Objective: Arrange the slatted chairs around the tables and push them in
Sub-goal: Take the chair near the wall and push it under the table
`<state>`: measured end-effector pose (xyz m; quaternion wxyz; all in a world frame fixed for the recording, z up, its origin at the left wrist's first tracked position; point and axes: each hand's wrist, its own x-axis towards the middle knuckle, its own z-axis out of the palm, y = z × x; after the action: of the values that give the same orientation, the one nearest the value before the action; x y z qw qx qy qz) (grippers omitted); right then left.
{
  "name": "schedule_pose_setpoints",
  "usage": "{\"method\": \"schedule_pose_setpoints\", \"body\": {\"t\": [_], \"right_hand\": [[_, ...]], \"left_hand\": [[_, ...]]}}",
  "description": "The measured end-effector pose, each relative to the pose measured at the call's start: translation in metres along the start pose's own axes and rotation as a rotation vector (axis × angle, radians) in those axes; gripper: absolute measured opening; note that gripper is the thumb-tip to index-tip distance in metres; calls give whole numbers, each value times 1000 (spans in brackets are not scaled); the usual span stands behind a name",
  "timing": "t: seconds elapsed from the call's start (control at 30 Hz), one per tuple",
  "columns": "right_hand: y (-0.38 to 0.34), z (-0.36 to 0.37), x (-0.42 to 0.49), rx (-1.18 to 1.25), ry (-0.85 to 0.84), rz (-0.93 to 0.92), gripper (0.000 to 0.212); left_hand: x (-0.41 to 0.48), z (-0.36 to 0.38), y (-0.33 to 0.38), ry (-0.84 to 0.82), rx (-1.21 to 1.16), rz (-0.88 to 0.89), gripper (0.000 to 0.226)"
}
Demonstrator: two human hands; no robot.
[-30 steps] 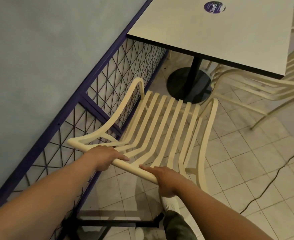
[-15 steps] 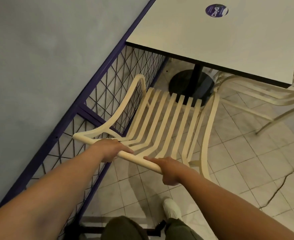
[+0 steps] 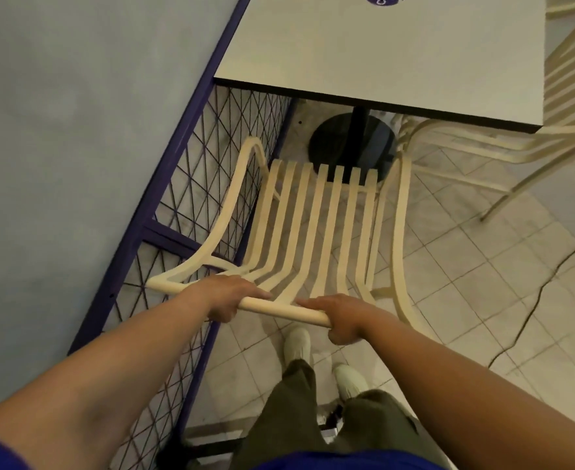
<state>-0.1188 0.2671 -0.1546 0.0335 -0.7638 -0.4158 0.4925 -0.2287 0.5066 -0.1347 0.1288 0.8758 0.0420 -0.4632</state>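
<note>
A cream slatted chair (image 3: 316, 228) stands in front of me, its seat pointing at a white square table (image 3: 398, 52). Both hands grip the chair's top back rail: my left hand (image 3: 228, 296) near its left end, my right hand (image 3: 338, 317) towards its right end. The front of the seat lies over the table's black round base (image 3: 350, 144), a little short of the table's near edge. A second cream slatted chair (image 3: 503, 144) stands tucked at the table's right side.
A purple-framed wire mesh fence (image 3: 191, 184) below a grey wall runs close along the chair's left side. The floor is pale tile with a dark cable (image 3: 530, 313) trailing at the right. My feet in white shoes (image 3: 298, 342) stand just behind the chair.
The chair has slid forward towards the table and turned straighter to it; its seat front now overlaps the table base. Both hands have kept their grip on the back rail, and I have stepped in behind.
</note>
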Motion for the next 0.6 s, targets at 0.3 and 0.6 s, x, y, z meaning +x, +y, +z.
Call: {"method": "schedule_pose_setpoints", "body": {"t": [0.3,0.6], "right_hand": [[-2,-7,1,-14,-3,10,91],[-10,-14,13,2,1,10,93]], "left_hand": [[5,-4,-9,-24,-6,88,100],[12,-12,-25,-13,10,100,103]]}}
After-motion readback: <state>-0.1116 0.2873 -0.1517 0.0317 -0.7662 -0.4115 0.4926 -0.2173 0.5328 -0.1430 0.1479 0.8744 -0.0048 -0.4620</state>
